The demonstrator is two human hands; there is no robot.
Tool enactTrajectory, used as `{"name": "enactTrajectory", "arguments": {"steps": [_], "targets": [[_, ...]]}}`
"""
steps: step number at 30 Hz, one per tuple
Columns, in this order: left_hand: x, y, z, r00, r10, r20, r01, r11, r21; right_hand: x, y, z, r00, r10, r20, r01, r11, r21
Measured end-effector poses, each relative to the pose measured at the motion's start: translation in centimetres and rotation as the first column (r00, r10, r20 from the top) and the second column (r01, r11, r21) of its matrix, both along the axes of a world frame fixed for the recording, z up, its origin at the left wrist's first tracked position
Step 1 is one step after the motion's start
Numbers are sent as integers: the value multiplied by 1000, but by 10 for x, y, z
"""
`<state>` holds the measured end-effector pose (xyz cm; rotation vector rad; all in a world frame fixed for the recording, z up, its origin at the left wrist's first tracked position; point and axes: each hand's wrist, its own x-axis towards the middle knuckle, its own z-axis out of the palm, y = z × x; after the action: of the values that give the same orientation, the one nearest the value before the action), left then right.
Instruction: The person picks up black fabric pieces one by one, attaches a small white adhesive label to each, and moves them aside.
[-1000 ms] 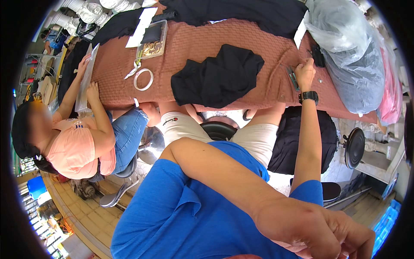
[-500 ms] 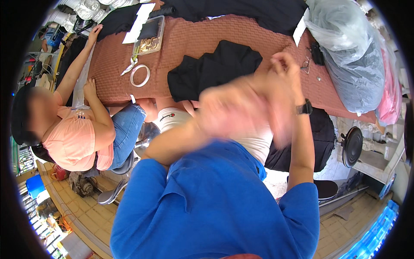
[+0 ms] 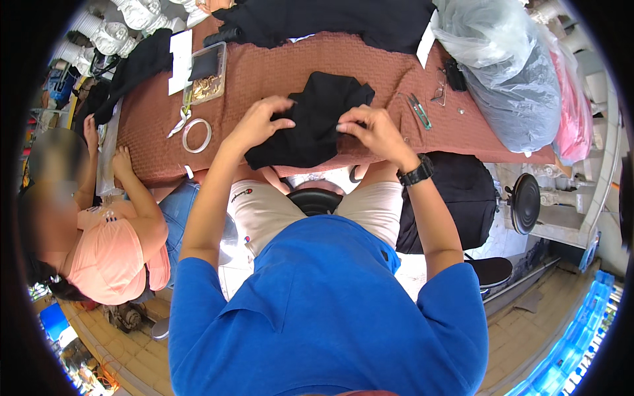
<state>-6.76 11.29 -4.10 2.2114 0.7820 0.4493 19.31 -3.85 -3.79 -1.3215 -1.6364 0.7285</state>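
A bunched black cloth garment lies on the brown-covered table in front of me. My left hand is over its left side, thumb and fingers apart, nothing visible between them. At the cloth's right edge, my right hand pinches a bit of the black fabric between thumb and fingertips; a dark watch is on that wrist. Small green-handled thread snips rest on the table to the right of this hand.
Eyeglasses lie beyond the snips. Large plastic bags crowd the table's right end. Left of the cloth are a white ring-shaped roll and a clear box of gold-coloured pieces. A co-worker in a peach top sits at left.
Both hands were blurred and raised, the right one far right near the glasses. They have come down to the cloth, and the snips now show. The co-worker's far hand has come nearer.
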Motion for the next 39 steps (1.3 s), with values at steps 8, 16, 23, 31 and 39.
{"name": "enactTrajectory", "arguments": {"steps": [8, 16, 23, 31, 39], "targets": [[0, 30, 59, 738, 331, 587, 452, 403, -796, 69, 47, 30, 649, -87, -756, 2, 994, -113], [-31, 34, 10, 1000, 21, 14, -4, 662, -749, 67, 31, -6, 656, -445, -610, -43, 784, -619], [-48, 38, 42, 743, 479, 467, 306, 376, -874, 80, 39, -3, 538, -304, -786, -41, 922, -384], [-43, 42, 55, 696, 559, 452, 241, 410, -879, 113, 40, 7, 482, -270, -833, 1, 951, -308], [-53, 47, 104, 587, 651, 482, -22, 608, -794, 130, 35, 61, 342, -80, -936, 27, 997, -75]]}}
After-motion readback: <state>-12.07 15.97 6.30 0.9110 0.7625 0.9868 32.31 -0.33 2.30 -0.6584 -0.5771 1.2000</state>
